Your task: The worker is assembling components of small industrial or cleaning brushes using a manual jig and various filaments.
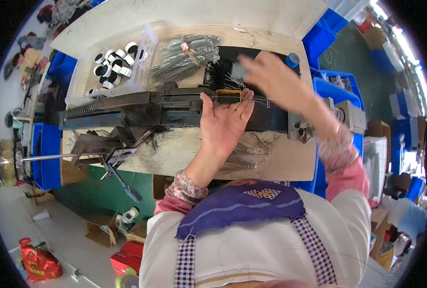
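My left hand (223, 124) lies palm up at the near side of a long dark metal machine (180, 106). Its thumb and fingers are apart, with the fingertips against a slot with a yellow edge (229, 92). My right hand (276, 79) is above the machine's right part, smeared by motion, so its grip is unclear. Beneath and left of it are black bristles (217, 72) and thin wires (232, 80) on a dark surface. A tied bundle of silvery twisted wires (184, 55) with a small red-and-white tag lies behind the machine.
A clear plastic crate (148, 50) at the back left holds several white rings with black insides. A blue round cap (292, 60) sits at the back right. Loose dark wires (247, 153) lie on the wooden table (292, 158) before me. Blue bins (338, 89) flank the table.
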{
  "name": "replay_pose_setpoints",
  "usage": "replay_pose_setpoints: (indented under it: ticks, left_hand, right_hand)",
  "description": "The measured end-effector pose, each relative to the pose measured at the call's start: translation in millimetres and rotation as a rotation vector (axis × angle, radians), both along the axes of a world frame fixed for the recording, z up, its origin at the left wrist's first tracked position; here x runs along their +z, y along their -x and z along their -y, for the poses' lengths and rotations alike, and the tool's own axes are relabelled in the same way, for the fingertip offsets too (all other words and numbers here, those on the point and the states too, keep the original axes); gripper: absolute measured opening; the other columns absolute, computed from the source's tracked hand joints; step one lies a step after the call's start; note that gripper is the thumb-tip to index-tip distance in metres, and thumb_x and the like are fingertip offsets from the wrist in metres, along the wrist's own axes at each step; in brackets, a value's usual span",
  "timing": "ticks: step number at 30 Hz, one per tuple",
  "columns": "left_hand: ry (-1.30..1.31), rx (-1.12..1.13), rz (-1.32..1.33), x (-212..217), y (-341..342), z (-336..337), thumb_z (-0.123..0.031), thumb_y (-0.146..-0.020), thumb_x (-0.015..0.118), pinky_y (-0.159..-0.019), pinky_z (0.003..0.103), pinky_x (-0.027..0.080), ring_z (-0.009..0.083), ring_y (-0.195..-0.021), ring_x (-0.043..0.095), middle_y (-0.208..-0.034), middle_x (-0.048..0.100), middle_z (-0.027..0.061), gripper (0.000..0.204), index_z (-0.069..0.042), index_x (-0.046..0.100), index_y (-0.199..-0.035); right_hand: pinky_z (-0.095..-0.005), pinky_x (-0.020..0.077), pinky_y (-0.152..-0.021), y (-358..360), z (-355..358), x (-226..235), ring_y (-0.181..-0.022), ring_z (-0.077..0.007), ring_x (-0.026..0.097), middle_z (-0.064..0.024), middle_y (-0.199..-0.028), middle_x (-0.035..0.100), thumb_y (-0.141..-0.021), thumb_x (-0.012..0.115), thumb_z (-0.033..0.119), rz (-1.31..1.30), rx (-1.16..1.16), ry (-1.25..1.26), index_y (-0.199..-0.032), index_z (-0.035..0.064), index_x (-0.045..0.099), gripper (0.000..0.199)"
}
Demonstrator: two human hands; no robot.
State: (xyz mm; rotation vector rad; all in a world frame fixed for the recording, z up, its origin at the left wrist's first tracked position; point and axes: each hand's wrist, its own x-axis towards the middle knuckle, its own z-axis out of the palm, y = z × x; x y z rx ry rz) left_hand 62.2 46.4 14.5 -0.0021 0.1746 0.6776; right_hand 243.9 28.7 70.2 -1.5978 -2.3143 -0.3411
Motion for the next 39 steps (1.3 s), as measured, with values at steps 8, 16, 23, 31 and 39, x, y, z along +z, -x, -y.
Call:
replay_pose_setpoints:
  ticks: [8,16,23,31,39]
  left_hand:
    - [-0.109,0.094,-0.102,2.0,14.0,8.4,-0.058,-0.095,0.036,-0.113,0.04,0.029,0.0281,-0.126,0.043,-0.13,0.048,0.0181,0.072,0.006,0.04,-0.127]
    - [-0.151,0.146,-0.143,1.7,14.2,7.5,-0.054,-0.096,0.037,-0.113,0.041,0.027,0.0324,-0.127,0.04,-0.13,0.044,0.023,0.07,0.01,0.037,-0.124]
    - [-0.133,0.071,-0.128,6.4,14.3,6.2,-0.056,-0.096,0.036,-0.112,0.04,0.029,0.0298,-0.123,0.043,-0.126,0.046,0.0205,0.069,0.009,0.04,-0.121]
    - [-0.122,0.15,-0.136,6.5,24.5,3.8,-0.052,-0.097,0.035,-0.113,0.047,0.025,0.0405,-0.127,0.035,-0.129,0.038,0.0298,0.073,0.016,0.027,-0.123]
    - [-0.034,0.11,-0.178,14.1,26.9,-1.3,-0.05,-0.096,0.04,-0.105,0.041,0.034,0.03,-0.116,0.045,-0.114,0.051,0.0175,0.058,0.006,0.047,-0.11]
  right_hand:
    - [-0.0363,0.0427,-0.074,18.3,3.3,3.4,-0.076,-0.0229,0.06,-0.0061,-0.073,0.058,-0.078,0.065,0.011,-0.65,-0.087,0.257,-0.087,0.0082,0.07,0.011]
    - [-0.0345,0.039,-0.08,26.0,3.1,-3.6,-0.076,-0.0231,0.058,-0.0043,-0.075,0.058,-0.078,0.066,0.013,-0.422,0.016,0.14,-0.088,0.0095,0.07,0.011]
    - [-0.0352,0.0415,-0.075,20.9,7.8,-0.5,-0.076,-0.0203,0.06,-0.0024,-0.075,0.057,-0.076,0.064,0.012,-0.298,0.041,0.038,-0.087,0.013,0.069,0.012]
    - [-0.0453,0.0504,-0.059,41.3,18.3,20.0,-0.069,-0.0376,0.064,-0.017,-0.074,0.065,-0.087,0.052,0.01,-0.49,-0.176,0.023,-0.101,0.0054,0.058,0.016]
    - [-0.0443,0.0484,-0.053,66.7,20.8,2.6,-0.064,-0.0366,0.063,-0.0182,-0.065,0.061,-0.075,0.058,0.006,-0.13,-0.077,0.152,-0.099,-0.0018,0.055,0.025]
